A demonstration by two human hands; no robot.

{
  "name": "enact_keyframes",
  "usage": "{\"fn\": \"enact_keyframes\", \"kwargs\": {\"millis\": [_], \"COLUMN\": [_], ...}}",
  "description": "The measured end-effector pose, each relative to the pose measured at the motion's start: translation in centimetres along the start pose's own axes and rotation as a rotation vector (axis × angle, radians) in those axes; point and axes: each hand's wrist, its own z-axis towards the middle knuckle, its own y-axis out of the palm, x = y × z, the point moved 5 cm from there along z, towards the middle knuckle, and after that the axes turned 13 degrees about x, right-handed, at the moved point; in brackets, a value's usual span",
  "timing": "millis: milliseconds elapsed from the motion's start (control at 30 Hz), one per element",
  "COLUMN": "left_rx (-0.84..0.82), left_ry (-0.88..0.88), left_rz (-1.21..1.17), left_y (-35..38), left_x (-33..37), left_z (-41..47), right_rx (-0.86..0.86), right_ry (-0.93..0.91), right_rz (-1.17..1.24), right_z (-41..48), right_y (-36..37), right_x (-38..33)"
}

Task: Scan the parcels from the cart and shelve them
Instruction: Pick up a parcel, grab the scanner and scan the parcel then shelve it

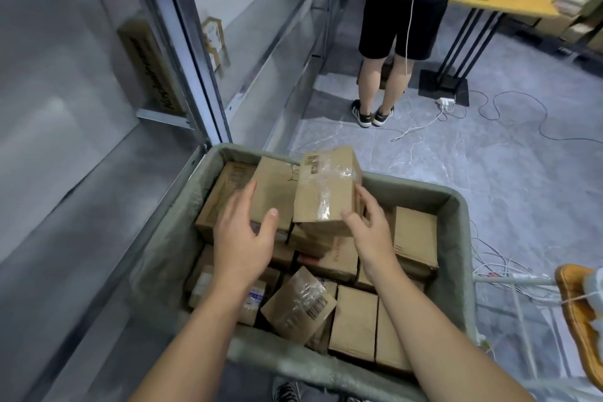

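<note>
The cart point(455, 206), lined with grey-green cloth, is full of several brown cardboard parcels. My right hand point(367, 227) grips the near right corner of a taped parcel point(326, 188) with a barcode label, tilted up above the others. My left hand point(246, 232) hovers open beside it, fingers spread over a larger plain parcel point(275, 192), without holding it. Another taped parcel with a barcode point(298, 303) lies tilted in the near part of the cart.
Metal shelving point(195, 59) runs along the left, with a few boxes point(213, 39) on it. A person in black shorts point(398, 26) stands ahead by a yellow-topped table point(502, 2). Cables point(509, 114) trail on the floor to the right. An orange seat point(577, 313) stands at the right edge.
</note>
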Motion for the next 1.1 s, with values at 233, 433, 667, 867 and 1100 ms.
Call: {"fn": "enact_keyframes", "kwargs": {"millis": [233,433,667,867,1100], "left_rx": [0.023,0.028,0.023,0.023,0.063], "left_ry": [-0.014,-0.014,-0.009,-0.002,0.015], "left_rz": [-0.074,-0.103,-0.114,-0.111,-0.092], "left_y": [-1.1,-1.2,-1.8,-2.4,-3.4], "left_x": [-1.1,-1.5,-1.8,-2.3,-2.4], "left_z": [-0.2,0.1,0.3,0.6,0.0], "right_rx": [-0.117,-0.06,-0.088,-0.003,-0.118], "right_ry": [0.035,-0.15,-0.177,-0.18,-0.127], "right_rz": [-0.016,-0.255,-0.736,-1.003,-0.768], "right_z": [0.3,1.1,1.3,1.7,1.5], "right_y": [0.7,0.8,3.8,5.9,4.6], "right_x": [-0.4,-1.7,-2.9,-3.6,-3.6]}}
